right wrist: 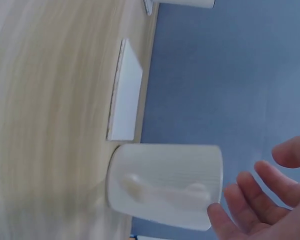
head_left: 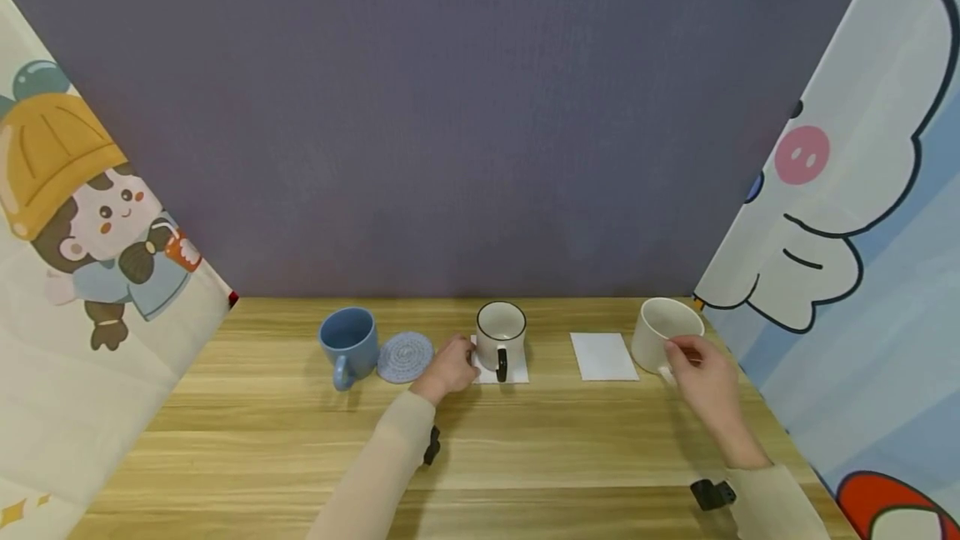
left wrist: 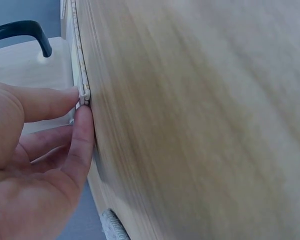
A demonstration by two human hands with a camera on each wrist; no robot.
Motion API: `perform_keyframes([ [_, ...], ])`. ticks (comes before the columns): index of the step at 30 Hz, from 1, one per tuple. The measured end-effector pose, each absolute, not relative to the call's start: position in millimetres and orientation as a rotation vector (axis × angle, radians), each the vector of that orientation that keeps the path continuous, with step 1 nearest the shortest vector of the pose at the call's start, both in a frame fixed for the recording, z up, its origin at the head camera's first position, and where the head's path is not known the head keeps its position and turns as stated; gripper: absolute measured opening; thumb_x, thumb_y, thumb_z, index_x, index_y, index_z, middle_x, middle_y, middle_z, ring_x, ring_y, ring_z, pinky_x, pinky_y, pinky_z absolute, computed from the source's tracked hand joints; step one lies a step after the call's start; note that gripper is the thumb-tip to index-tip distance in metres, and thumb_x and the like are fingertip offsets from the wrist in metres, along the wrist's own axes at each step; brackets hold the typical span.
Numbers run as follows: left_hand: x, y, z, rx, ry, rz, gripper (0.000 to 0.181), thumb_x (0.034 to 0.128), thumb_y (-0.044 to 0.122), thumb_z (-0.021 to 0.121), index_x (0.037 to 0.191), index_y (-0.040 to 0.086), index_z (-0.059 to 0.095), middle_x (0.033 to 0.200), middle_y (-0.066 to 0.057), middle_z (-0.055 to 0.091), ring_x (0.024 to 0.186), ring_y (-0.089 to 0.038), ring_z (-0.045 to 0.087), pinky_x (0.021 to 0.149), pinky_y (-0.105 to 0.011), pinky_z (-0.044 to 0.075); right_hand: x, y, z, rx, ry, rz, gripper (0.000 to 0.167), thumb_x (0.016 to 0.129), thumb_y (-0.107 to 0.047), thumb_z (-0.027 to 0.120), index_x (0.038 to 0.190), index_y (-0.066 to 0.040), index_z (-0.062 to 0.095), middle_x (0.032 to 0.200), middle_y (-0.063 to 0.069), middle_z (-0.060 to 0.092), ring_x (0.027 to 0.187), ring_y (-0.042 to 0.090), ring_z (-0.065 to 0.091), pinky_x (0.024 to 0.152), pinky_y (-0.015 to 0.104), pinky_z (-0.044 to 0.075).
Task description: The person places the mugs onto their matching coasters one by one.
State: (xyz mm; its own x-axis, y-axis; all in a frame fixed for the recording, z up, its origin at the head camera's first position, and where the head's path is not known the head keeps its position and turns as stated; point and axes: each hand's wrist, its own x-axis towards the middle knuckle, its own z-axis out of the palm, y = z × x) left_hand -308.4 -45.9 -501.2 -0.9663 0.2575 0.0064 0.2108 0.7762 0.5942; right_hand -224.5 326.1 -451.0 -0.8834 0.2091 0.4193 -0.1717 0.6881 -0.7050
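My left hand (head_left: 452, 369) pinches the edge of a white square coaster (head_left: 517, 372) between thumb and fingertips. On that coaster stands a white mug (head_left: 491, 348) with a black rim and black handle. The left wrist view shows the hand (left wrist: 45, 145) holding the coaster's edge (left wrist: 84, 95) beside the mug (left wrist: 45, 70). At the right, my right hand (head_left: 705, 377) is by the rim of a plain white mug (head_left: 648, 344). In the right wrist view its fingers are apart and relaxed, one fingertip at or close to the rim of the mug (right wrist: 165, 182).
Left of the left hand lie a round grey-blue woven coaster (head_left: 406, 357) and a blue mug (head_left: 352, 344), its handle toward the front. Another white square coaster (head_left: 603, 357) lies between the two white mugs. A dark panel (head_left: 465, 123) rises behind the wooden table (head_left: 525, 448).
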Motion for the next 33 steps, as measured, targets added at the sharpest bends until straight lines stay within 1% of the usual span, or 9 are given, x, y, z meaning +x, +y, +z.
perform_keyframes([
  [4, -308, -46, -501, 0.381, 2.891, 0.943, 0.034, 0.0848, 0.000, 0.074, 0.116, -0.011, 0.067, 0.112, -0.013, 0.059, 0.097, -0.026, 0.057, 0.088, -0.043, 0.052, -225, 333, -458, -0.088, -2.385, 1.070, 0.023, 0.100, -0.015, 0.062, 0.108, 0.005, 0.070, 0.105, 0.023, 0.069, 0.082, -0.017, 0.044, 0.069, 0.007, 0.040],
  [8, -307, -47, -503, 0.376, 2.887, 0.948, 0.034, 0.0844, 0.000, 0.075, 0.116, -0.011, 0.067, 0.113, -0.014, 0.059, 0.098, -0.026, 0.057, 0.088, -0.044, 0.052, -225, 340, -466, -0.160, -2.395, 1.062, 0.025, 0.101, -0.018, 0.062, 0.109, 0.004, 0.070, 0.107, 0.022, 0.068, 0.081, -0.018, 0.042, 0.066, 0.009, 0.041],
  [12, -308, -47, -503, 0.375, 2.882, 0.957, 0.034, 0.0846, 0.000, 0.074, 0.116, -0.011, 0.067, 0.116, -0.015, 0.059, 0.100, -0.028, 0.058, 0.090, -0.045, 0.052, -227, 347, -474, -0.255, -2.423, 1.098, 0.029, 0.102, -0.023, 0.060, 0.114, 0.002, 0.069, 0.110, 0.021, 0.068, 0.081, -0.013, 0.044, 0.067, 0.015, 0.042],
  [16, -308, -46, -504, 0.381, 2.886, 0.962, 0.034, 0.0841, 0.000, 0.074, 0.115, -0.011, 0.068, 0.117, -0.015, 0.060, 0.101, -0.028, 0.058, 0.091, -0.045, 0.052, -231, 352, -480, -0.347, -2.431, 1.144, 0.033, 0.102, -0.026, 0.060, 0.117, 0.002, 0.068, 0.112, 0.020, 0.067, 0.085, -0.001, 0.050, 0.071, 0.018, 0.042],
  [20, -307, -46, -504, 0.389, 2.890, 0.964, 0.032, 0.0832, -0.001, 0.074, 0.114, -0.010, 0.068, 0.116, -0.015, 0.060, 0.099, -0.027, 0.058, 0.089, -0.045, 0.053, -234, 356, -484, -0.408, -2.468, 1.204, 0.042, 0.104, -0.033, 0.056, 0.122, 0.005, 0.064, 0.115, 0.024, 0.065, 0.085, 0.010, 0.055, 0.066, 0.018, 0.044],
  [23, -307, -46, -503, 0.390, 2.887, 0.969, 0.031, 0.0835, -0.001, 0.074, 0.113, -0.010, 0.069, 0.115, -0.015, 0.060, 0.099, -0.027, 0.058, 0.088, -0.045, 0.053, -238, 358, -488, -0.446, -2.471, 1.306, 0.049, 0.105, -0.036, 0.053, 0.125, 0.008, 0.061, 0.116, 0.026, 0.064, 0.079, 0.009, 0.058, 0.061, 0.018, 0.049],
  [26, -307, -46, -504, 0.386, 2.884, 0.974, 0.031, 0.0841, -0.001, 0.074, 0.113, -0.010, 0.069, 0.115, -0.015, 0.060, 0.099, -0.028, 0.058, 0.089, -0.044, 0.053, -241, 358, -492, -0.468, -2.428, 1.486, 0.053, 0.106, -0.037, 0.051, 0.126, 0.011, 0.059, 0.110, 0.020, 0.065, 0.077, 0.004, 0.061, 0.066, 0.020, 0.055],
  [30, -308, -47, -505, 0.387, 2.888, 0.972, 0.032, 0.0841, 0.000, 0.074, 0.114, -0.010, 0.068, 0.116, -0.015, 0.060, 0.100, -0.028, 0.058, 0.090, -0.045, 0.052, -243, 360, -498, -0.432, -2.343, 1.751, 0.054, 0.108, -0.037, 0.048, 0.126, 0.013, 0.056, 0.098, 0.002, 0.067, 0.083, 0.001, 0.062, 0.076, 0.025, 0.058],
  [33, -308, -47, -504, 0.391, 2.891, 0.967, 0.033, 0.0840, 0.001, 0.075, 0.114, -0.011, 0.068, 0.116, -0.015, 0.060, 0.100, -0.028, 0.058, 0.090, -0.046, 0.052, -245, 362, -500, -0.377, -2.239, 1.947, 0.049, 0.108, -0.035, 0.049, 0.118, 0.012, 0.058, 0.088, -0.003, 0.067, 0.083, 0.005, 0.064, 0.078, 0.029, 0.059],
])
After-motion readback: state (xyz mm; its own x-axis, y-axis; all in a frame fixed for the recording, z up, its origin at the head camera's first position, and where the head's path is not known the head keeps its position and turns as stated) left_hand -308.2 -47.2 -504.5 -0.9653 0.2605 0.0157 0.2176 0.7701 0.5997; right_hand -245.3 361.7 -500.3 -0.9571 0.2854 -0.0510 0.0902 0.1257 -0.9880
